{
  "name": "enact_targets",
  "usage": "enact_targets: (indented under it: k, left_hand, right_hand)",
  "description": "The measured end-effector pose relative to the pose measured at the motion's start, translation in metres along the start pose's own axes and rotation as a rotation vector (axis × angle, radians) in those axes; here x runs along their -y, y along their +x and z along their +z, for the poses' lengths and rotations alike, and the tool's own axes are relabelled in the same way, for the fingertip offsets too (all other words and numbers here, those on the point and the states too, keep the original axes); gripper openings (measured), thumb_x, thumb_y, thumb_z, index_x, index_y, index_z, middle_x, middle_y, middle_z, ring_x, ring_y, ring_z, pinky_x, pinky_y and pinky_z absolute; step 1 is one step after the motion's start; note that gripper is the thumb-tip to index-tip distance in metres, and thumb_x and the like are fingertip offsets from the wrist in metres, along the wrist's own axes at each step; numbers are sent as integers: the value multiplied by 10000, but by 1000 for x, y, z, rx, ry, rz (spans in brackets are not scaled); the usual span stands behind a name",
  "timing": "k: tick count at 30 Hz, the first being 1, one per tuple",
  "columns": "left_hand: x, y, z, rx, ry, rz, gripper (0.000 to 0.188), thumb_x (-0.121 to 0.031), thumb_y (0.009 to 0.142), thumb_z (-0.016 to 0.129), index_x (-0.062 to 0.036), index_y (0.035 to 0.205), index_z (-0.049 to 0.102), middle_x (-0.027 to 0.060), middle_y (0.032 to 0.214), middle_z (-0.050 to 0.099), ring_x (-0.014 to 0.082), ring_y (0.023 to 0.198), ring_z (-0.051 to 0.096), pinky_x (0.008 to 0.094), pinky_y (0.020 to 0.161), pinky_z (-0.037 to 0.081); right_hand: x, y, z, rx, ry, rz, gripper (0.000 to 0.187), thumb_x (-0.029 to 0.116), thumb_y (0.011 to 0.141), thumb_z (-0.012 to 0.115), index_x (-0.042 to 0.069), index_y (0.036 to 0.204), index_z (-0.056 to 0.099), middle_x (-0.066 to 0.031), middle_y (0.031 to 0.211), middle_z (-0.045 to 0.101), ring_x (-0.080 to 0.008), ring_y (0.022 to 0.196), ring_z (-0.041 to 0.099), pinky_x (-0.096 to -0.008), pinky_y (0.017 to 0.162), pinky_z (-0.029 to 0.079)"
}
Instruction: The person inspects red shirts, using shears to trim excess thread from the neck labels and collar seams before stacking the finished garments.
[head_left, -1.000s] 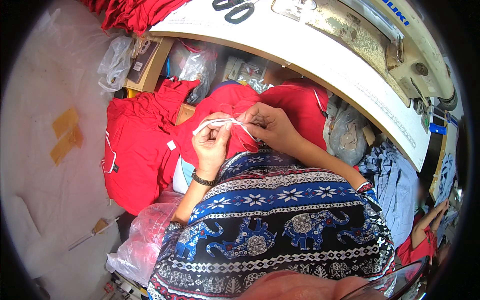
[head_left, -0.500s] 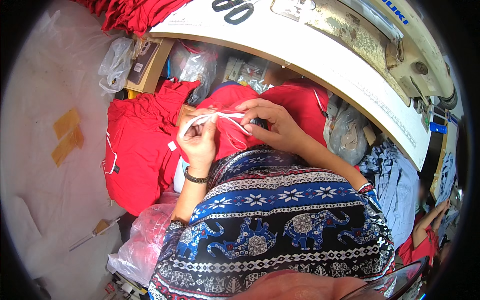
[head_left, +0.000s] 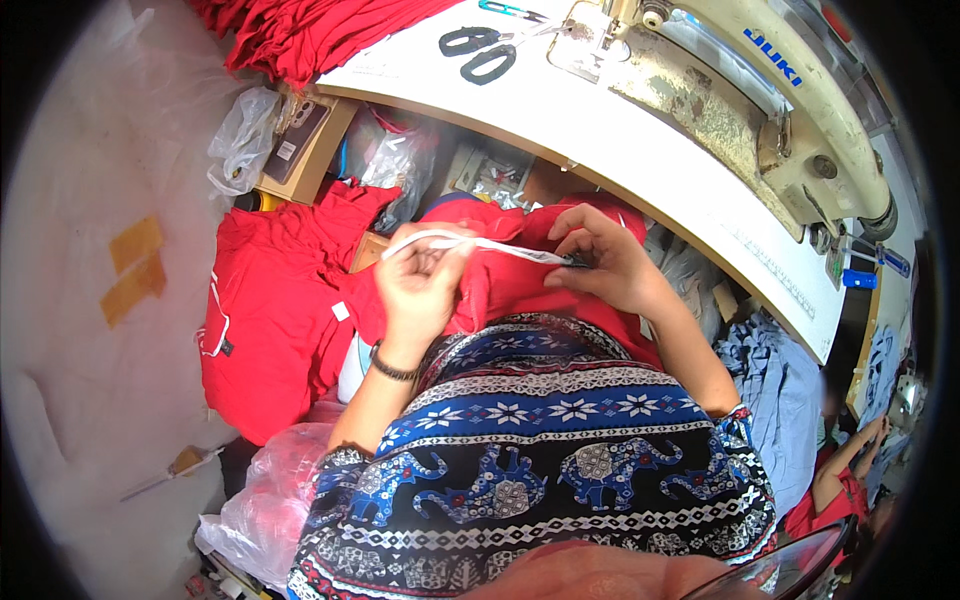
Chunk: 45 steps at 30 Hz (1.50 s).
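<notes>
Both forearms rise from the lap, bent at the elbow. The left hand (head_left: 425, 285) has its fingers pinched together on one end of a narrow white fabric strip (head_left: 470, 243); the right hand (head_left: 600, 262) pinches the other end, wrist cocked inward. The strip is stretched taut between them, just above a bunched red cloth garment (head_left: 510, 285) on the lap. The curved edge of the white sewing table (head_left: 640, 150) runs close beyond the knuckles. More red cloth (head_left: 270, 310) is piled to the left.
</notes>
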<state>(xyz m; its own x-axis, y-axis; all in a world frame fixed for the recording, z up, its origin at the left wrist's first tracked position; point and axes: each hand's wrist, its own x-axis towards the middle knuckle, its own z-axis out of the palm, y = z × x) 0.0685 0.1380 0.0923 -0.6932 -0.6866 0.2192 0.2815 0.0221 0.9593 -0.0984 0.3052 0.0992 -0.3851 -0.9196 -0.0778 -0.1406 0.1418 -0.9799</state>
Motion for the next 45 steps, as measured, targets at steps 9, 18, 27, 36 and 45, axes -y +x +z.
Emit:
enact_targets:
  k: [9, 18, 27, 36, 45]
  left_hand:
    - [49, 3, 27, 43, 93, -226, 431, 75, 787, 697, -28, 1093, 412, 87, 856, 663, 125, 780, 656, 239, 686, 512]
    - [48, 2, 21, 32, 101, -237, 424, 101, 787, 687, -40, 1094, 431, 78, 854, 662, 96, 734, 630, 195, 619, 478]
    - [50, 5, 20, 1, 39, -334, 420, 66, 778, 713, -36, 1070, 429, 84, 860, 671, 88, 732, 622, 197, 627, 473]
    - [67, -1, 19, -24, -201, -373, 335, 67, 847, 614, -30, 1129, 463, 89, 956, 666, 90, 794, 604, 192, 653, 479]
    - [67, 0, 13, 148, -299, -491, 234, 34, 911, 552, -16, 1140, 548, 110, 1132, 641, 131, 935, 620, 229, 826, 492]
  right_hand:
    - [-23, 38, 38, -14, -513, -227, 970, 418, 630, 832, 61, 1407, 374, -154, 1309, 546, -314, 1220, 511, -536, 1061, 279]
    - [-32, 52, 52, -73, -464, -288, 641, 239, 759, 707, 111, 1339, 469, -78, 1141, 641, -288, 1142, 555, -612, 1078, 215]
    - [-31, 31, 36, -171, -280, -145, 269, 209, 794, 716, 58, 1016, 700, -73, 960, 698, -248, 948, 623, -421, 906, 426]
    - [-53, 33, 29, -24, 289, 123, 222, 147, 869, 687, -40, 988, 696, -61, 894, 697, -97, 838, 612, -271, 783, 483]
    - [-74, 29, 32, -96, 440, 198, 157, 119, 876, 674, -10, 962, 697, -39, 899, 683, -97, 856, 604, -244, 789, 467]
